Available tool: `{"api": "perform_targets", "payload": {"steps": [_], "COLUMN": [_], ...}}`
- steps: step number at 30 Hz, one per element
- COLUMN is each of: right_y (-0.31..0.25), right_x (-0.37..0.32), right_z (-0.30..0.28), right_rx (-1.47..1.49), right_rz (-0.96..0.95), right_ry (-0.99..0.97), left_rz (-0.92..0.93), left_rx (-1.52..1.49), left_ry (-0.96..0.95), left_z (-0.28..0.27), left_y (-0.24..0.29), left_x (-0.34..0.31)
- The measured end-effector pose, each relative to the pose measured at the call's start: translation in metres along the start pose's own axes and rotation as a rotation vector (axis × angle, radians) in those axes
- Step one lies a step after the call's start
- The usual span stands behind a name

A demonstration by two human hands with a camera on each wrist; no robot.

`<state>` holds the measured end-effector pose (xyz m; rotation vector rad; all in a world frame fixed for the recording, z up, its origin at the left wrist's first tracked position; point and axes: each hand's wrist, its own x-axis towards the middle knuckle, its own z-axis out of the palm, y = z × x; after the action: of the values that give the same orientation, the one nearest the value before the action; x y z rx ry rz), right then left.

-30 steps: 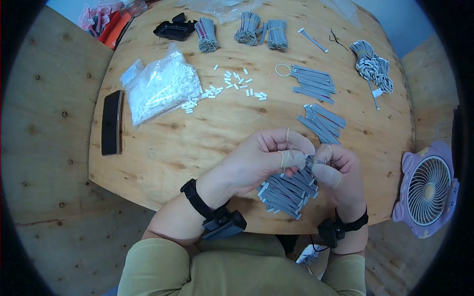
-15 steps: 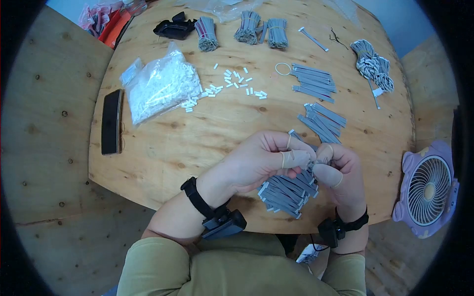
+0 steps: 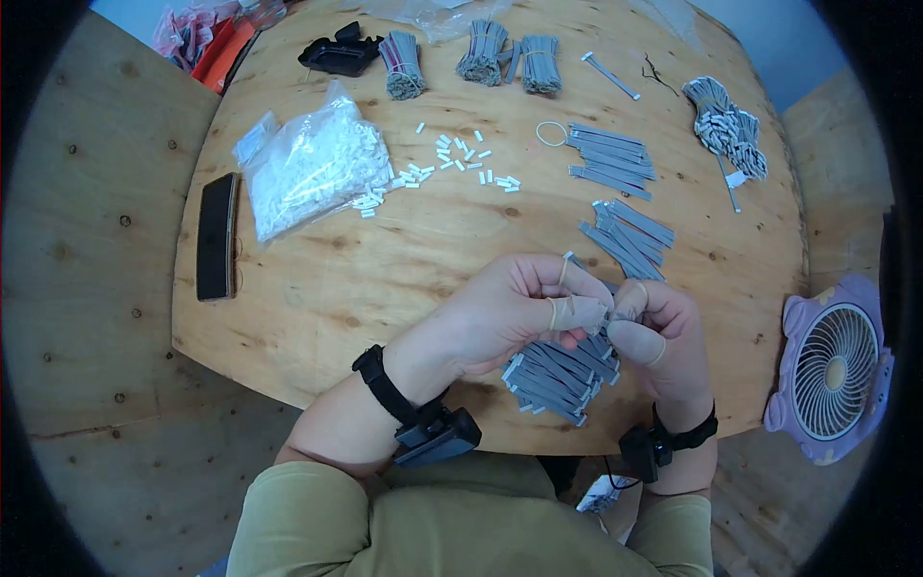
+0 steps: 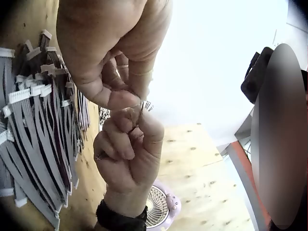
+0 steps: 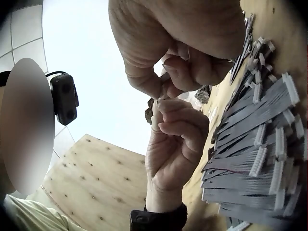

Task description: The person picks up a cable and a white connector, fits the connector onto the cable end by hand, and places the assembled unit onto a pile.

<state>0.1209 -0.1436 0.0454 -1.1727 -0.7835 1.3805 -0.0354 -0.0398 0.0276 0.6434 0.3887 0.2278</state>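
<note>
In the head view my left hand (image 3: pixel 510 313) and right hand (image 3: pixel 661 332) meet fingertip to fingertip, with pale finger cots on thumbs and forefingers. Between them they pinch a grey ribbon cable, mostly hidden by the fingers; its white connector end (image 3: pixel 568 256) sticks out past the left forefinger. Thin wire ends (image 4: pixel 148 106) show at the left fingertips in the left wrist view. Right below the hands lies a pile of grey ribbon cables (image 3: pixel 558 375) with white connectors. The right wrist view shows this pile (image 5: pixel 240 178) beside the joined fingertips.
Two smaller groups of ribbon cables (image 3: pixel 630 236) lie beyond the hands. Further off are a bag of white connectors (image 3: pixel 317 173), loose white connectors (image 3: pixel 461 154), tied cable bundles (image 3: pixel 540 65) and a rubber band (image 3: pixel 551 135). A phone (image 3: pixel 217 238) lies left; a purple fan (image 3: pixel 835 370) stands right.
The ribbon cable's connector end has come into view above the left forefinger since one second ago. Both hands have shifted only slightly and stay together at the fingertips.
</note>
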Motion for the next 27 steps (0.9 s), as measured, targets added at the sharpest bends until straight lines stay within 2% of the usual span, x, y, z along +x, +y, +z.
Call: {"api": "perform_targets", "payload": {"steps": [9,27], "right_y": [-0.0008,0.0005], "right_x": [0.0002,-0.0002], "right_z": [-0.0002,-0.0001], "right_rx": [-0.034,-0.081], "right_rz": [0.008,0.016], "right_ry": [0.032,0.081], "left_rz": [0.008,0.18], "left_rx": [-0.017,0.29], "left_ry": [-0.005,0.052], "left_z": [-0.0004,0.0038], "left_y": [0.0011,0.0015], "left_x": [-0.0008,-0.0016]}}
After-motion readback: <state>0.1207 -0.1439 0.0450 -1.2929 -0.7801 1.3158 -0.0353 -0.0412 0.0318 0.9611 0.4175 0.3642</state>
